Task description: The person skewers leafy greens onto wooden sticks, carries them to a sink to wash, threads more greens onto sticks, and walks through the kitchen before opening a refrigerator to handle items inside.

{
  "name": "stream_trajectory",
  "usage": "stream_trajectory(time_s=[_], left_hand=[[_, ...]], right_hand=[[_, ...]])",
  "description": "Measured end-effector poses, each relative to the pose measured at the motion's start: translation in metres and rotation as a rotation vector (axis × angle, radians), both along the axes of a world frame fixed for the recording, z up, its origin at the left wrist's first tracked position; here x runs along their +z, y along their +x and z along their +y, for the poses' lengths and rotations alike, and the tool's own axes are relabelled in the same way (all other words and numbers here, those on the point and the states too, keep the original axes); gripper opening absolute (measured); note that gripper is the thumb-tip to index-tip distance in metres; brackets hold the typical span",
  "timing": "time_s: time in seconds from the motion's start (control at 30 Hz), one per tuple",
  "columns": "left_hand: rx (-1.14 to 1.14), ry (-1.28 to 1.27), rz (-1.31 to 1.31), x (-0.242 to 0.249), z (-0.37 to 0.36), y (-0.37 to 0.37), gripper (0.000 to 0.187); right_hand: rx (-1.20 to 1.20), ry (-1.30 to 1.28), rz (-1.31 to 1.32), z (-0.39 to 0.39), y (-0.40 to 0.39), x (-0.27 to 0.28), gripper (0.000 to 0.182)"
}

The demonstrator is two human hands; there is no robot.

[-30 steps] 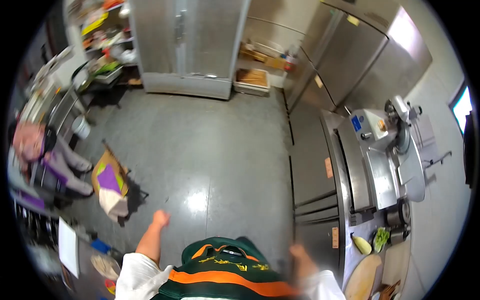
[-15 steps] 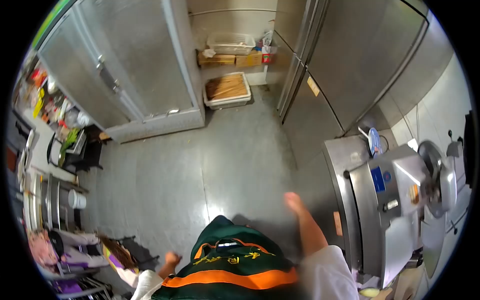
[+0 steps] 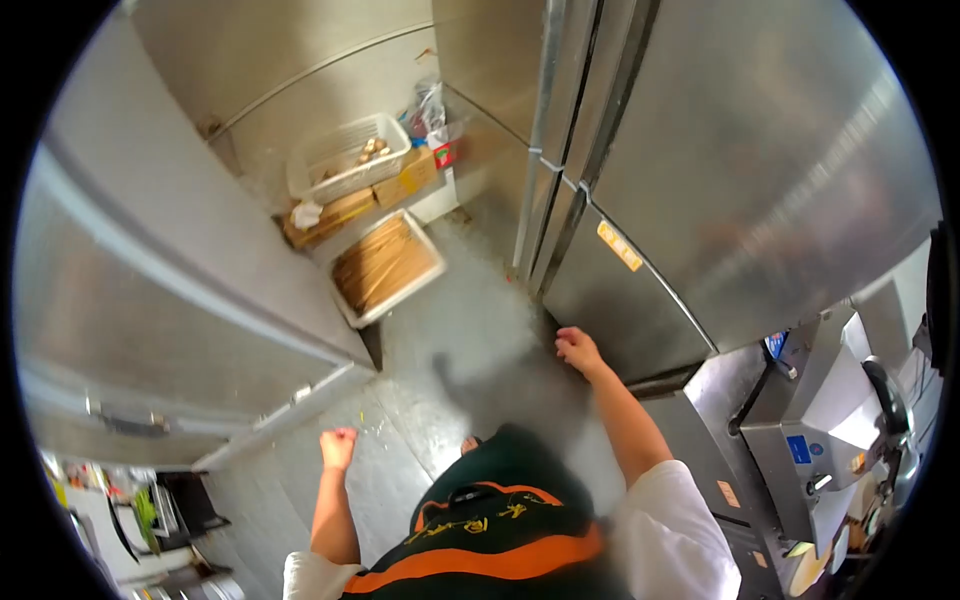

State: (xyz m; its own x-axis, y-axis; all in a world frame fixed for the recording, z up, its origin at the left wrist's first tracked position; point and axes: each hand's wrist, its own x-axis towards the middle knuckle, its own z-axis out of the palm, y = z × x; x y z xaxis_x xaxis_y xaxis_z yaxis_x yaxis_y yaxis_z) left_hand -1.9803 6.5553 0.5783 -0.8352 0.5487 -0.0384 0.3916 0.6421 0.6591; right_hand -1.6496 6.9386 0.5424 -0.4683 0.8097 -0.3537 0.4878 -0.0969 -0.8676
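My left hand (image 3: 338, 449) hangs above the grey floor, to the left of my dark green apron (image 3: 500, 505). Its fingers are curled in and no object shows in them. Further forward, my right hand (image 3: 578, 350) is held out in front of the lower steel door of a refrigerator (image 3: 620, 310). Its fingers are loosely curled, again with nothing visible in them. Neither hand appears to touch anything. On the floor ahead lies a white tray (image 3: 437, 262) filled with long thin brown sticks (image 3: 378, 265).
Behind the tray, a white plastic basket (image 3: 300, 178) with a few brown items rests on cardboard boxes (image 3: 405, 178). A grey sliding-door cabinet (image 3: 180, 340) stands on my left. A metal slicing machine (image 3: 800, 440) sits on the steel counter (image 3: 735, 390) at the right.
My view has moved forward and turned, so the tray, basket and refrigerator look nearer. Both hands have swung further forward in view. Nothing has been picked up.
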Motion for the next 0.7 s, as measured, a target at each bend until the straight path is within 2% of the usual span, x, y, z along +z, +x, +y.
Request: stream_trajectory(time_s=[0.07, 0.17, 0.23, 0.27, 0.3, 0.33, 0.37, 0.43, 0.47, 0.53, 0.6, 0.63, 0.7], left_hand=[[-0.135, 0.082, -0.148, 0.057, 0.085, -0.044, 0.021], [-0.227, 0.033, -0.025, 0.098, 0.151, -0.059, 0.02], [-0.36, 0.031, 0.163, 0.068, 0.155, -0.068, 0.017], [-0.4, -0.041, 0.121, 0.073, 0.162, -0.065, 0.014], [-0.387, -0.045, -0.055, 0.063, 0.163, -0.069, 0.012], [-0.391, -0.193, -0.108, 0.048, 0.16, -0.081, 0.015], [-0.529, -0.277, 0.125, 0.043, 0.164, -0.092, 0.017], [-0.577, -0.23, 0.135, 0.044, 0.19, -0.114, 0.021], [-0.578, -0.201, 0.163, 0.049, 0.207, -0.126, 0.021], [-0.67, -0.229, 0.207, 0.043, 0.246, -0.157, 0.021], [-0.783, -0.255, 0.26, 0.033, 0.297, -0.186, 0.021], [-0.871, -0.219, 0.181, 0.028, 0.325, -0.194, 0.021], [-1.044, -0.221, 0.117, 0.034, 0.382, -0.219, 0.021]], right_hand=[[-0.157, -0.019, 0.147, 0.053, -0.029, 0.011, 0.039], [-0.348, 0.053, 0.302, 0.141, -0.079, 0.035, 0.055], [-0.452, 0.065, 0.389, 0.203, -0.113, 0.036, 0.059], [-0.553, 0.079, 0.412, 0.23, -0.127, 0.031, 0.06], [-0.665, 0.073, 0.418, 0.244, -0.136, 0.021, 0.061], [-0.71, 0.018, 0.4, 0.254, -0.143, 0.027, 0.062], [-0.731, -0.023, 0.419, 0.256, -0.149, 0.037, 0.062], [-0.854, -0.032, 0.377, 0.269, -0.163, 0.034, 0.06], [-0.859, -0.023, 0.346, 0.278, -0.162, 0.018, 0.055], [-0.845, 0.154, 0.178, 0.29, -0.155, -0.02, 0.048], [-0.897, 0.467, -0.064, 0.273, -0.163, 0.0, 0.041], [-0.906, 0.448, -0.069, 0.265, -0.167, 0.014, 0.038], [-0.934, 0.26, 0.133, 0.248, -0.171, 0.018, 0.034]])
